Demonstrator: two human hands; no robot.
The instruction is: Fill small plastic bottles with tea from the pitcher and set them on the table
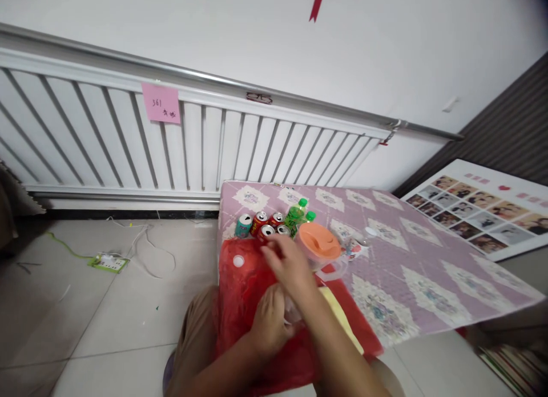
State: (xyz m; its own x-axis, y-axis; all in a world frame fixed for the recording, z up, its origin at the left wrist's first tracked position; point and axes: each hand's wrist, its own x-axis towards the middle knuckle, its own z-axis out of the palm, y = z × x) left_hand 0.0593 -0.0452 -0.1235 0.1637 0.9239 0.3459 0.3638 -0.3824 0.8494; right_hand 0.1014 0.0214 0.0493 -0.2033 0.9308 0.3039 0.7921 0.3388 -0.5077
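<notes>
My left hand (270,317) is curled round a clear, see-through container (292,311) above the red plastic sheet (240,294). Its exact kind is hard to make out behind my arm. My right hand (287,261) reaches over it, blurred, with thumb and fingers apart and no object visible in them. Just beyond those fingers stand several red drink cans (268,231) and a teal can (244,226). A small white round piece (238,261) lies on the red sheet, left of my right hand.
Right of the cans are green-capped bottles (296,211) and a pitcher with an orange lid (319,241). A yellow cloth (342,317) lies near my right forearm. The patterned tablecloth (385,271) extends right; a white radiator (252,151) stands behind. A power strip (109,263) is on the floor.
</notes>
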